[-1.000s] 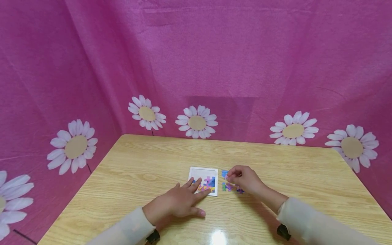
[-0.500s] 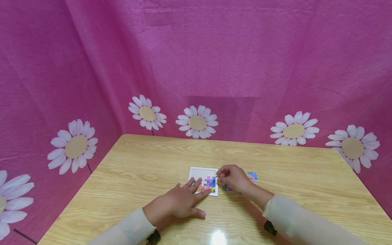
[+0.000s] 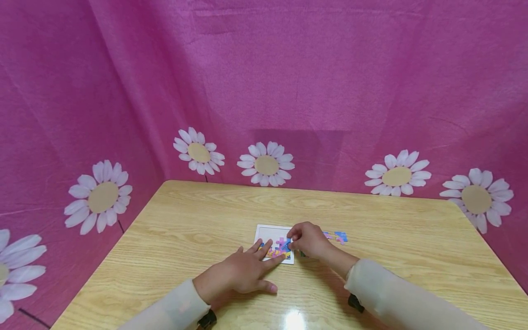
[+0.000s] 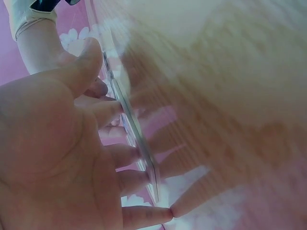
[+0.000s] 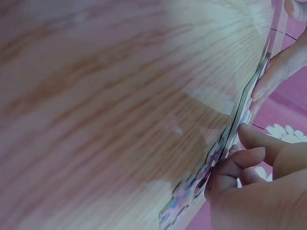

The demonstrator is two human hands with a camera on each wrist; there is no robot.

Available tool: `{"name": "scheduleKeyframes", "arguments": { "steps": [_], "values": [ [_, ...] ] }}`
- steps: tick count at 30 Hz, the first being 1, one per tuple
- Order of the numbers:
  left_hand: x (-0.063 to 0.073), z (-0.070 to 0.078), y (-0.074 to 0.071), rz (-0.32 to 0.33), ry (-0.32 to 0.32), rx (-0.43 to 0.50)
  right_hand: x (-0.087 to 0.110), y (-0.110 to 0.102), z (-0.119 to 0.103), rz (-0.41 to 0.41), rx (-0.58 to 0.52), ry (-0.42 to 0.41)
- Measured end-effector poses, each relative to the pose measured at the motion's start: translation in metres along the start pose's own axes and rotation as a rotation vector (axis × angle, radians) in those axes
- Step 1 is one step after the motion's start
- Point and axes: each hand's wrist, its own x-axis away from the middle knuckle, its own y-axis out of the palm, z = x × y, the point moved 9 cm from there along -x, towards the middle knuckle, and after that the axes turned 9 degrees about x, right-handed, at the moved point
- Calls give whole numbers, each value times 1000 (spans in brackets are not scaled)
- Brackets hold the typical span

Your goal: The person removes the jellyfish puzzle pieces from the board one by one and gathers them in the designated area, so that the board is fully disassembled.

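Note:
A small white puzzle frame (image 3: pixel 272 226) lies on the table, its lower part filled with joined pink, blue and yellow jigsaw pieces (image 3: pixel 282 244). Fingers spread, my left hand (image 3: pixel 247 270) rests across the frame's lower left, as the left wrist view also shows the hand (image 4: pixel 62 153). At the right rim, my right hand (image 3: pixel 310 240) pinches a puzzle piece over the filled area; its fingertips hide most of that piece. In the right wrist view, the right hand's (image 5: pixel 261 177) thumb and index finger are low against the frame (image 5: pixel 244 98).
Loose blue and pink pieces (image 3: pixel 341 236) lie right of the frame, partly behind the right hand. A green piece (image 3: pixel 303 254) peeks out below it. The wooden table (image 3: pixel 198 215) ends at a pink flowered cloth (image 3: pixel 313 91) behind and at the left.
My right hand has moved left from the loose pieces to the frame's right side, uncovering blue and pink pieces behind it. The left hand has stayed in place.

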Motion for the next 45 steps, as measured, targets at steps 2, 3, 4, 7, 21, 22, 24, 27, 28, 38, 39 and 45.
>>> {"name": "scheduleKeyframes", "arguments": {
  "steps": [2,3,4,7,21,22,24,27,28,38,39,45],
  "values": [
    [0,0,0,4,1,-8,-1,0,-1,2,10,-2],
    [0,0,0,7,1,-11,-1,0,-1,2,10,-2],
    [0,0,0,7,2,-12,-1,0,-2,1,6,-2],
    [0,1,0,8,1,-12,0,0,-2,4,1,-6],
    [1,1,-2,15,5,-19,1,-3,-4,60,-40,-11],
    [1,1,-2,15,5,-20,1,-3,-4,62,-45,-6],
    [1,1,-2,15,5,-22,1,-2,-3,64,-49,-1],
    [2,1,-2,15,7,-22,0,-1,-3,65,-48,1],
    [2,1,-2,15,8,-23,0,0,-3,64,-49,2],
    [1,0,-2,7,10,-27,-1,2,-2,55,-84,32],
    [1,0,-2,7,10,-27,-1,2,-1,55,-90,36],
    [1,0,-1,16,13,-31,0,-2,0,52,-137,48]
  ]
}}
